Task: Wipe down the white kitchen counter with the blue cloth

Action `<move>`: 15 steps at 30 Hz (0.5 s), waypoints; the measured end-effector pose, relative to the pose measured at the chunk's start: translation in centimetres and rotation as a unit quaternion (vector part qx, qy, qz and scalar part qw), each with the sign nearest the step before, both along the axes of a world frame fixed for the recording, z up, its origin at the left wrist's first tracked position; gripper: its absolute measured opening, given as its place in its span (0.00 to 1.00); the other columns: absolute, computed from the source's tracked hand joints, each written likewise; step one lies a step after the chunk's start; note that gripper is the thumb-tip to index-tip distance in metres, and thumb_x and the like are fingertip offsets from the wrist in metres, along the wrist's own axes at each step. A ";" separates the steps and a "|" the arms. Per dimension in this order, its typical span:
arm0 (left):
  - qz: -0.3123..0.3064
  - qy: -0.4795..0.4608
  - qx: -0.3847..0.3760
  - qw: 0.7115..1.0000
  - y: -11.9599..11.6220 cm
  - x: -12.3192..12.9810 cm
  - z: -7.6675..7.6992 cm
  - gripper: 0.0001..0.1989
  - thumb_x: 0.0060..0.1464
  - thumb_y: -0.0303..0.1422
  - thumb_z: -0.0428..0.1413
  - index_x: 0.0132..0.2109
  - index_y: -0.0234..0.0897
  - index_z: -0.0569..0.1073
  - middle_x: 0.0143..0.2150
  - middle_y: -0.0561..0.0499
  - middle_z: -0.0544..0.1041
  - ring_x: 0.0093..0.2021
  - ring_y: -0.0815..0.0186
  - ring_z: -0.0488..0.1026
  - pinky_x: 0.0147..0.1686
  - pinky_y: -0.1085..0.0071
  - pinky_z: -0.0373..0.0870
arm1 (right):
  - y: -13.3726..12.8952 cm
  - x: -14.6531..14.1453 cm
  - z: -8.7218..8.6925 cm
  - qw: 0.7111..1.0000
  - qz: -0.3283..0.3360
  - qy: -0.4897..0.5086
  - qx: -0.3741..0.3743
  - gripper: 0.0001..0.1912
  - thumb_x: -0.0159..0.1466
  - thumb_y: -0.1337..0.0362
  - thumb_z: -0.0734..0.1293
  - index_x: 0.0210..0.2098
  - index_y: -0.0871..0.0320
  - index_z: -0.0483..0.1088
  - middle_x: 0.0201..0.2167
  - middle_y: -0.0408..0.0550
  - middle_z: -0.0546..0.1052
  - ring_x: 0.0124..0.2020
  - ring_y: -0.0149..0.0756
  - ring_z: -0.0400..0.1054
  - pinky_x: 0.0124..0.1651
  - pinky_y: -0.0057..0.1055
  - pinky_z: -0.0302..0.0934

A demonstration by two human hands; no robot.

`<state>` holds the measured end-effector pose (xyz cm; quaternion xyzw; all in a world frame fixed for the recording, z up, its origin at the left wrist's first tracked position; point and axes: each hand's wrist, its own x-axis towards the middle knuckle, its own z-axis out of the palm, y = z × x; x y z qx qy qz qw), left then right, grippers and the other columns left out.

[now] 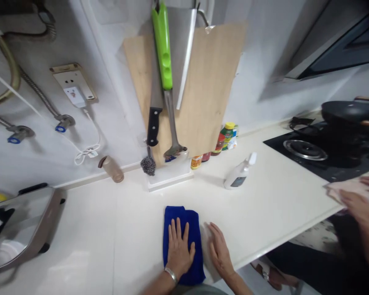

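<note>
Where left hand [180, 253] lies flat, splayed: cloth [194, 232], deep blue, folded, near counter [141, 233] front edge; right hand [220, 250] beside, unclenched.

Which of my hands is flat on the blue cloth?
Your left hand, the one wearing a silvery band; your right hand is beside the blue cloth, not on it.

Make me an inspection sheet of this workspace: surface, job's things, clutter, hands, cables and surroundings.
Surface: white countertop, reflections at lower left.
Job's things: folded blue cloth lying flat.
Clutter: white spray bottle standing beyond the cloth, to its right; brownish container by the wall.
Hands: left hand flat on the cloth, fingers spread; right hand open beside it.
Cables: white cable hanging from a plug, partly bundled.
Surroundings: cutting board hanging on the wall; another person's hand on a pale cloth beside the black cooktop.
</note>
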<state>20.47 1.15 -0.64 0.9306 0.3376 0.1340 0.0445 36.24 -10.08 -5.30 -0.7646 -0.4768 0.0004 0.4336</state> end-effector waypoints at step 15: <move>-0.199 -0.012 -0.129 0.971 1.0 19.5 0.0 0.38 0.62 0.48 0.47 0.73 0.44 0.42 0.76 0.46 0.32 0.74 0.43 0.32 0.70 0.38 0.42 | -6.0 9.4 -3.2 0.982 -0.148 -0.109 -0.043 0.21 0.68 0.60 0.55 0.59 0.56 0.63 0.58 0.58 0.69 0.59 0.51 0.64 0.58 0.55 0.63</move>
